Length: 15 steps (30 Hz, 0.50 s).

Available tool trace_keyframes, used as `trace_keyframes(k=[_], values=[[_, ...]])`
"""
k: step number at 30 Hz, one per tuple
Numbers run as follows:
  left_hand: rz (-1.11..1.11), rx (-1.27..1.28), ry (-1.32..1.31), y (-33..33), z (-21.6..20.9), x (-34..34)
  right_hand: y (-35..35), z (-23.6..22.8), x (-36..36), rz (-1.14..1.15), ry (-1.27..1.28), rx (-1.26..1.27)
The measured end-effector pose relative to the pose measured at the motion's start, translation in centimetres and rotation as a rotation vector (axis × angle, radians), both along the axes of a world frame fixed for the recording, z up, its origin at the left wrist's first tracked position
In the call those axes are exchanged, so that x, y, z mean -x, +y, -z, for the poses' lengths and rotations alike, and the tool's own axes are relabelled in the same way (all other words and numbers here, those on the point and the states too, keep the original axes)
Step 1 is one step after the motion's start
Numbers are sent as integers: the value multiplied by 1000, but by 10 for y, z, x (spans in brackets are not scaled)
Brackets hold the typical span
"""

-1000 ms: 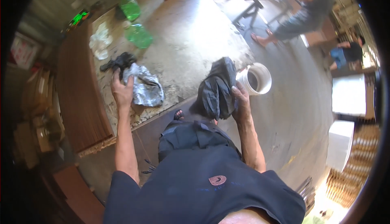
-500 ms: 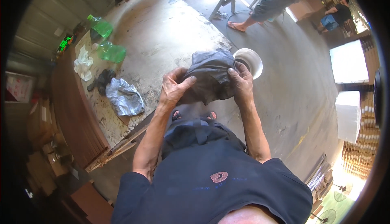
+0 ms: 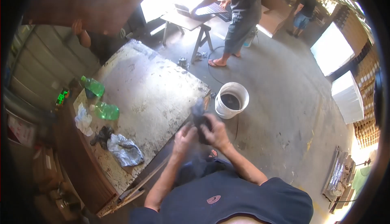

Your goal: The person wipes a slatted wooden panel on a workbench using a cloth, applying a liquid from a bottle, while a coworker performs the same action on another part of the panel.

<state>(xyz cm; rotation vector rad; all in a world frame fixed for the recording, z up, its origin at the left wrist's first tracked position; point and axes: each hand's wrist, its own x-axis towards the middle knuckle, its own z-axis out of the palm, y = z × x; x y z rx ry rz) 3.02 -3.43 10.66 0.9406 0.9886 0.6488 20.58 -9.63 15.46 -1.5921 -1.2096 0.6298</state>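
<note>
Dark cloth [image 3: 199,120] is bunched tightly in both hands' grip, left hand [image 3: 183,138] and right hand [image 3: 216,132]; wringing seems underway, with the white bucket [image 3: 231,100] just beyond for a careful next squeeze.

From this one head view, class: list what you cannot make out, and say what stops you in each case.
- Dark bundle held between left hand and right hand: the fingers cover most of it and it is blurred; its kind is unclear.
- White bucket: dark inside, contents unreadable.
- Small dark thing beside the grey rag on the table: too small to identify.
</note>
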Motion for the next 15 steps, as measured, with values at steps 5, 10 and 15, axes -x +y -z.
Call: trace_keyframes(k=[5,10,15], values=[[-229,269,-145,5,19,-9,-14,2,27,-391,-267,-136],[-376,12,67,28,-13,-2,-13,24,-4,-163,92,61],[52,-606,434,-4,-78,-33,-6,48,-20,-71,1315,187]])
